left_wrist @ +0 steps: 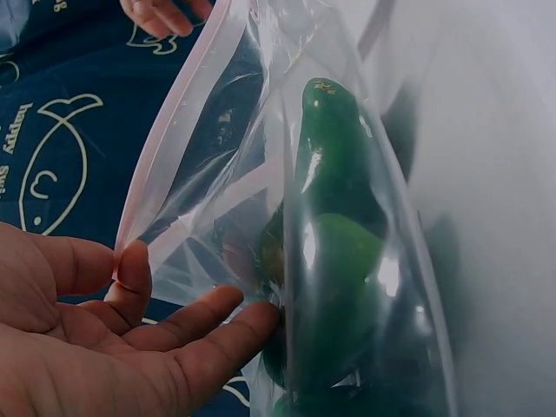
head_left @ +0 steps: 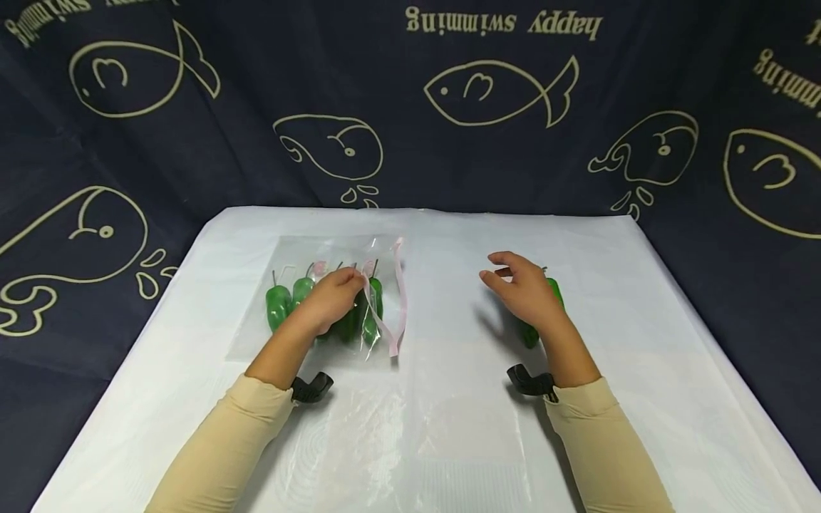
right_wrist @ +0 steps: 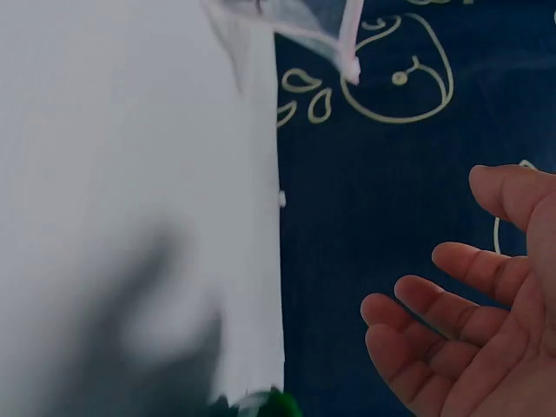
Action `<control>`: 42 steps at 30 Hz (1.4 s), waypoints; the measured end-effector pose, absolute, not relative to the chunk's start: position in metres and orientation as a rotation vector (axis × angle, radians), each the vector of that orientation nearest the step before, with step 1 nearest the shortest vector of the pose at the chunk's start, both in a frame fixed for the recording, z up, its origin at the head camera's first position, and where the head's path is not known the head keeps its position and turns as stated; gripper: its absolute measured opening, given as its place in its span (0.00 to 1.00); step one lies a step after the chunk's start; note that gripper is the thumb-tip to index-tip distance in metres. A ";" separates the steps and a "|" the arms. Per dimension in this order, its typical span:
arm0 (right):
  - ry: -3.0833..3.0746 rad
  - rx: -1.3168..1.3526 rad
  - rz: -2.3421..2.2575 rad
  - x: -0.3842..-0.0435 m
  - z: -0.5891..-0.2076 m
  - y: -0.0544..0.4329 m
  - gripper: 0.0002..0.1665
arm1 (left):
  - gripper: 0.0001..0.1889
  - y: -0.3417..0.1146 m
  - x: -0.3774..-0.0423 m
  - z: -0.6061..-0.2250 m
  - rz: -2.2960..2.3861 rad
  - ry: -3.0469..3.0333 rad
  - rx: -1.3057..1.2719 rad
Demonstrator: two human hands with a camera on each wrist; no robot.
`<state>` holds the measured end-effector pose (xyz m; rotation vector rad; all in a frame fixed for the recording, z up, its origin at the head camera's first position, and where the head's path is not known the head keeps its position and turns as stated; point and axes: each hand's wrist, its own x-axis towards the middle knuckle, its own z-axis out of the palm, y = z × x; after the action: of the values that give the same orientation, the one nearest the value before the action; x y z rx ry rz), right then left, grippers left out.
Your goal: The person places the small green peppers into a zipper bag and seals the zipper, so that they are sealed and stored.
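A clear zip bag (head_left: 256,342) with a pink-edged mouth lies left of centre, holding several green peppers (head_left: 279,305). My left hand (head_left: 333,299) pinches the bag's upper edge between thumb and forefinger, lifting that side so the mouth gapes toward the right. In the left wrist view the peppers (left_wrist: 334,278) show through the plastic beside my other fingers. On the right, my right hand (head_left: 522,288) hovers over the table with fingers relaxed and nothing in them. Partly hidden behind it lies another green pepper (head_left: 529,335); its end peeks in at the bottom of the right wrist view.
A white sheet covers the table (head_left: 449,299). Behind it and along the sides hangs a dark blue cloth (head_left: 410,171) printed with fish and whales. Black wrist mounts (head_left: 313,388) sit at both cuffs.
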<state>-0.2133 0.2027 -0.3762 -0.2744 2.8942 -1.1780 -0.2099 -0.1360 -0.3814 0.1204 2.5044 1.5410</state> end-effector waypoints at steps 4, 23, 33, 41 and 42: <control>2.952 -0.282 -1.063 -0.212 -0.379 0.212 0.34 | 0.13 -0.136 -0.208 -0.381 1.555 2.486 0.114; 3.118 -0.267 -0.806 -0.203 -0.394 0.242 0.33 | 0.13 -0.135 -0.205 -0.379 1.574 2.463 0.093; 3.150 -0.228 -0.595 -0.210 -0.410 0.244 0.36 | 0.15 -0.136 -0.205 -0.378 1.567 2.448 0.089; 3.121 -0.226 -0.563 -0.212 -0.411 0.241 0.37 | 0.15 -0.136 -0.206 -0.378 1.561 2.463 0.089; 3.118 -0.228 -0.562 -0.212 -0.411 0.241 0.37 | 0.15 -0.136 -0.206 -0.378 1.559 2.467 0.092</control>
<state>-0.2120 0.2411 -0.4114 -0.2277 3.1176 -0.5625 -0.2063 -0.1360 -0.3782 0.0921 2.4674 1.5587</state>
